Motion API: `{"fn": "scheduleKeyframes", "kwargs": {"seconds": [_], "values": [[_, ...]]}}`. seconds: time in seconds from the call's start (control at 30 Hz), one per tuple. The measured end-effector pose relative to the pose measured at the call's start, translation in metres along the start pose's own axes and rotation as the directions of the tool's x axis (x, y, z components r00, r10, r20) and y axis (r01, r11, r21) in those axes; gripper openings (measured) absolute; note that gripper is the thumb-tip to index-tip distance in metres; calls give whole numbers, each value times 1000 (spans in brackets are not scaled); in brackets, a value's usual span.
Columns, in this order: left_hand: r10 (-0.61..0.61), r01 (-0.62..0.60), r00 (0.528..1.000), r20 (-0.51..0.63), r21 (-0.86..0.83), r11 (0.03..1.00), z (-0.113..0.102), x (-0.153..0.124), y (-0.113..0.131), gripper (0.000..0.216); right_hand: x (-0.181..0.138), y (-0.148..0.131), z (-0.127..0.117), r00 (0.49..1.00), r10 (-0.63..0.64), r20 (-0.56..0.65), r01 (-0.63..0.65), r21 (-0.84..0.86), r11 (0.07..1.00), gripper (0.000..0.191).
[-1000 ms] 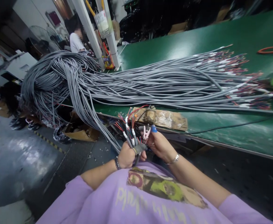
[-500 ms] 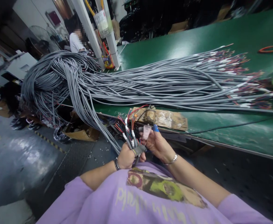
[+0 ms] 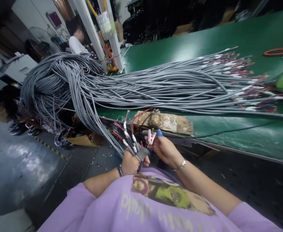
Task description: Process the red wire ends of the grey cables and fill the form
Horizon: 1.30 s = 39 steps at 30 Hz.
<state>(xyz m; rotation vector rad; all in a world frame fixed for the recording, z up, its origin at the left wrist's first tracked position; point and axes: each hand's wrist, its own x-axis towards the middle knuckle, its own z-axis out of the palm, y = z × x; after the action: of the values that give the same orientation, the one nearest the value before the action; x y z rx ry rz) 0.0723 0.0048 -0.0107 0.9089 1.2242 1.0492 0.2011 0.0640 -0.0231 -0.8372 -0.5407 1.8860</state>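
My left hand (image 3: 129, 162) is closed in a fist around the stripped ends of several grey cables (image 3: 129, 135), whose red, green and white inner wires fan upward. My right hand (image 3: 164, 149) pinches a small pink clip (image 3: 151, 135) beside those wire ends; one fingertip wears a blue cover (image 3: 159, 132). Both hands sit close together just below the front edge of the green table (image 3: 252, 138). The held cables run up and left into a large grey cable bundle (image 3: 156, 85).
The long bundle of grey cables lies across the green table and hangs in a heap (image 3: 49, 83) off its left end. A worn cardboard piece (image 3: 167, 121) lies at the table edge. A person (image 3: 75, 40) sits far back left by a white post (image 3: 112, 35).
My left hand and its cable ends have shifted slightly left and down. The right hand with the pink clip stays beside the wires, turning slightly.
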Motion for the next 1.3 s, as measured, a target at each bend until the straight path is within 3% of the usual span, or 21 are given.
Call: {"fn": "scheduleKeyframes", "kwargs": {"seconds": [0.2,0.43,0.77,0.93,1.13,1.3], "values": [[-7,7,1000,-13,40,999,3,2,3,49,6,6,-1,993,88,78,-95,91,991,39],[-7,7,1000,-1,50,999,5,5,4,50,10,7,-1,994,109,11,-110,184,977,33],[-24,25,1000,-16,62,998,0,-3,6,50,4,9,-6,994,50,97,-56,57,997,50],[-7,7,1000,-6,98,995,-4,-7,13,53,0,1,-8,990,66,124,-69,21,997,41],[66,-63,998,-17,142,988,-2,-5,19,54,1,-4,-8,994,-3,111,8,-42,999,39],[148,-136,985,-84,138,981,-3,-1,16,51,-9,0,-13,983,6,184,15,-116,993,55]]}}
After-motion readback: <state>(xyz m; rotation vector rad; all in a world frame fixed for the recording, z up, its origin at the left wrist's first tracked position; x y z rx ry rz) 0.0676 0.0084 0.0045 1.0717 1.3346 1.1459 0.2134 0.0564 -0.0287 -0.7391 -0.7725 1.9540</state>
